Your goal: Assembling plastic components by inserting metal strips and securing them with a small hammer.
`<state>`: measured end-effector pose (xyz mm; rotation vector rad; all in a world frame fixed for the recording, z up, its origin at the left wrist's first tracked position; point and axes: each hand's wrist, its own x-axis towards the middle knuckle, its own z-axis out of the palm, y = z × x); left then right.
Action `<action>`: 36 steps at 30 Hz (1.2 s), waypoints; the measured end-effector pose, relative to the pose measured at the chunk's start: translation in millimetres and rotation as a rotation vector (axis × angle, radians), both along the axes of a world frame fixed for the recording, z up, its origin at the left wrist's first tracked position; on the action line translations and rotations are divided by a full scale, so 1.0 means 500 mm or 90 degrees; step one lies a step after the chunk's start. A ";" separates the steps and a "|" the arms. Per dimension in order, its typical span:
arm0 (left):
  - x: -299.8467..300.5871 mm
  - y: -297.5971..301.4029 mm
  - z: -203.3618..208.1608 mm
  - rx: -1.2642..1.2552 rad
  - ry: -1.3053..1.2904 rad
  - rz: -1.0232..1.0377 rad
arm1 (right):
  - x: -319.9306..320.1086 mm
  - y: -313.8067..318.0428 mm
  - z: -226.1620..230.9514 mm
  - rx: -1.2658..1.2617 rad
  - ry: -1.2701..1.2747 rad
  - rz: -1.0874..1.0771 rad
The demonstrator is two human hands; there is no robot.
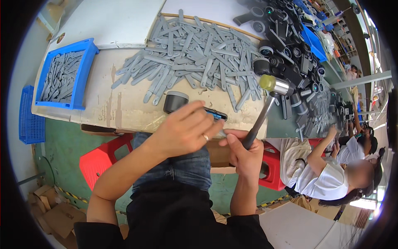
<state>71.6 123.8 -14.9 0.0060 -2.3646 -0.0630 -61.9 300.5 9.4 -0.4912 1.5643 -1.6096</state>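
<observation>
A hammer with a dark handle (260, 119) and a yellow-green and metal head (275, 85) is in my right hand (247, 155), tilted up and away from me. My left hand (186, 130), a ring on one finger, is curled with its fingertips at a small grey strip (223, 133); most of that strip is hidden between the hands. The tips of my right thumb and index finger are close to it too. Just behind my left hand lies a black device with a round grey-rimmed head (176, 101). Its handle (216, 114) shows blue inside, and my fingers cover its middle.
Loose grey strips (195, 54) are heaped across the worktable (103, 103). At left, a blue crate (88, 68) holds more strips. Black round-headed devices (290, 54) are piled at right. Red stools (101, 159) flank me. Other people (327, 180) sit at the right.
</observation>
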 end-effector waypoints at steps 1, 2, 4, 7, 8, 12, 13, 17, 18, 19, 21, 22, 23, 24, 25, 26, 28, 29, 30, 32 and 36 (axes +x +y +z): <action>0.001 -0.012 0.001 0.041 0.007 0.002 | 0.000 0.000 -0.010 0.032 0.030 -0.014; 0.003 -0.022 0.005 0.083 0.014 0.005 | 0.001 0.001 -0.020 -0.007 0.045 -0.045; 0.006 -0.030 0.010 0.141 -0.004 0.031 | -0.004 -0.005 -0.026 0.041 0.114 -0.119; -0.008 -0.027 -0.013 0.198 -0.032 0.069 | -0.016 -0.017 -0.057 0.024 0.126 -0.168; -0.013 -0.025 -0.020 0.199 -0.033 0.071 | -0.012 -0.027 -0.064 -0.003 0.124 -0.179; -0.018 -0.030 -0.036 0.260 -0.092 0.059 | 0.014 -0.073 -0.073 -0.018 0.129 -0.161; -0.017 -0.034 -0.037 0.254 -0.100 0.059 | 0.018 -0.081 -0.075 -0.014 0.121 -0.148; -0.021 -0.035 -0.044 0.252 -0.087 0.048 | 0.023 -0.085 -0.083 0.008 0.129 -0.149; -0.022 -0.034 -0.042 0.254 -0.082 0.047 | 0.023 -0.085 -0.082 0.010 0.127 -0.147; -0.023 -0.033 -0.042 0.256 -0.076 0.044 | 0.022 -0.085 -0.081 0.018 0.143 -0.148; -0.022 -0.032 -0.046 0.254 -0.071 0.048 | 0.024 -0.084 -0.078 0.028 0.158 -0.148; -0.022 -0.032 -0.047 0.250 -0.063 0.052 | 0.027 -0.085 -0.075 0.018 0.172 -0.166; -0.022 -0.033 -0.049 0.251 -0.064 0.052 | 0.028 -0.084 -0.074 0.009 0.186 -0.184; -0.023 -0.032 -0.052 0.239 -0.059 0.054 | 0.025 -0.080 -0.079 -0.025 0.191 -0.183; -0.023 -0.031 -0.054 0.227 -0.056 0.055 | 0.023 -0.078 -0.080 -0.023 0.190 -0.183; -0.023 -0.031 -0.055 0.229 -0.057 0.054 | 0.020 -0.079 -0.081 0.012 0.207 -0.159; -0.023 -0.030 -0.058 0.215 -0.040 0.065 | 0.017 -0.082 -0.089 0.059 0.243 -0.123; -0.024 -0.031 -0.059 0.216 -0.040 0.064 | 0.017 -0.081 -0.092 0.061 0.243 -0.124; -0.025 -0.032 -0.061 0.221 -0.037 0.060 | 0.016 -0.081 -0.095 0.052 0.246 -0.133; -0.023 -0.034 -0.061 0.228 -0.035 0.058 | 0.019 -0.081 -0.094 0.044 0.248 -0.141; -0.020 -0.036 -0.063 0.217 -0.034 0.034 | 0.017 -0.080 -0.096 0.114 0.355 -0.122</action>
